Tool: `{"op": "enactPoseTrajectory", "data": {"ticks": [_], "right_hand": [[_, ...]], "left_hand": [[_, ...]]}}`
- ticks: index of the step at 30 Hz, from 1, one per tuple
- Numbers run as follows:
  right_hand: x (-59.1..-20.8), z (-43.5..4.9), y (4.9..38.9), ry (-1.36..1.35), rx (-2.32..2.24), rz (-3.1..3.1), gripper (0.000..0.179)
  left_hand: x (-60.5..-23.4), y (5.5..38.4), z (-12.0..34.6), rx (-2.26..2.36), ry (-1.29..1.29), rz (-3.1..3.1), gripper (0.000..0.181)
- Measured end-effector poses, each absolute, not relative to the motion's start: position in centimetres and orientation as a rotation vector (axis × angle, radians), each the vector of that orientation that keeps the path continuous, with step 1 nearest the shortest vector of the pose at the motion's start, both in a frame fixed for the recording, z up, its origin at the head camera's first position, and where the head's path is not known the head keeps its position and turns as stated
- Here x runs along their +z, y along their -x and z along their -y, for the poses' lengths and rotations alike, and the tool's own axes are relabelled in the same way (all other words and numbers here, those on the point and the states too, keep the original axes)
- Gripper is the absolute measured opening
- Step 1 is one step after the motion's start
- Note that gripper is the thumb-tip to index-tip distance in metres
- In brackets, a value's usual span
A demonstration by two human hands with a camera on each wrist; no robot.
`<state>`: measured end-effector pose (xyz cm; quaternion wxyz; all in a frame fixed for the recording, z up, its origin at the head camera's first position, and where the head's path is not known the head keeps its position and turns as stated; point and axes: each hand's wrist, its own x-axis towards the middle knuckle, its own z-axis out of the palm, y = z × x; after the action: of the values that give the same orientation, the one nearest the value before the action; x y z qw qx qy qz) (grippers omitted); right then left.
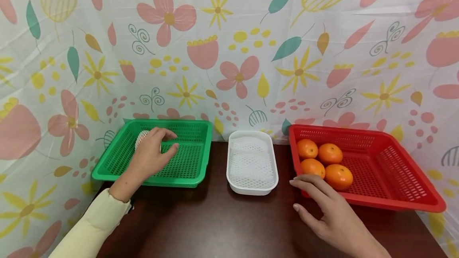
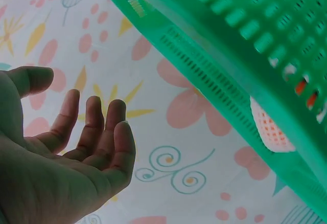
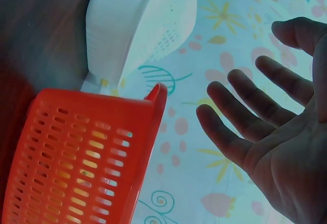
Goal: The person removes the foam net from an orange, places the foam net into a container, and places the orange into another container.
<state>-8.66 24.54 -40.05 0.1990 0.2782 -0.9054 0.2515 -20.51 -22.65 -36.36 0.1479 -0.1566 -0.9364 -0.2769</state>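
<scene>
My left hand (image 1: 152,150) hovers over the green basket (image 1: 190,162), fingers relaxed and apart from the thumb, gripping nothing. Partly hidden behind it, at the basket's left side, is something in white foam netting (image 1: 141,137); the left wrist view shows a piece of that netting (image 2: 271,132) by the basket wall. My right hand (image 1: 328,214) is held in front of the near left corner of the red basket (image 1: 376,166), its fingers spread and holding nothing. Several oranges (image 1: 338,177) sit grouped in that basket's left end.
Between the two baskets stands a white plastic tray (image 1: 252,190) with white foam net sleeves (image 1: 251,162) lying in it. All rest on a dark brown table (image 1: 215,222). A flower-printed cloth (image 1: 236,31) hangs close behind and at the sides.
</scene>
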Motion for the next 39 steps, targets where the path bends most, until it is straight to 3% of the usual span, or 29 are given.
{"op": "enactPoseTrajectory", "data": {"ticks": [16,39], "right_hand": [[-41.0,-23.5,8.3,-0.787,0.609,2.591,0.065],[-42.3,-22.9,8.4,-0.915,0.638,2.554,0.063]], "left_hand": [[-35.1,22.1,24.7,-0.739,0.322,2.835,0.031],[-34.8,26.8,27.1,-0.520,0.175,3.005,0.042]]}}
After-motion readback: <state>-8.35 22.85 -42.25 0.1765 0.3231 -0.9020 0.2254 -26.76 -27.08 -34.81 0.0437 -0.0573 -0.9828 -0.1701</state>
